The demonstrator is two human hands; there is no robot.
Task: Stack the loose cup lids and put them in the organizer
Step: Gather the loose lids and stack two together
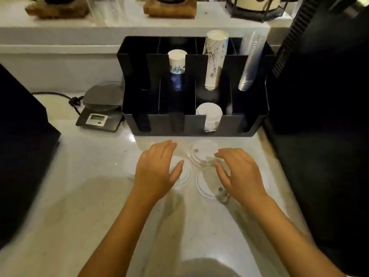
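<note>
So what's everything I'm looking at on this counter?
Organizer: one, black, at the back of the counter, split into slots.
Paper cup stacks: three, white with prints; one in the second slot from the left, one tall in the third, one short at the front of the third.
Clear cup stack: one, in the rightmost slot.
Lids: at least three, clear or whitish, loose on the counter; one near the organizer, one under the left hand, one under the right hand.
Scale: one, grey, left of the organizer.
Counter: pale marble.
Left hand: open, hovering over a lid.
Right hand: open, hovering over the lids.
</note>
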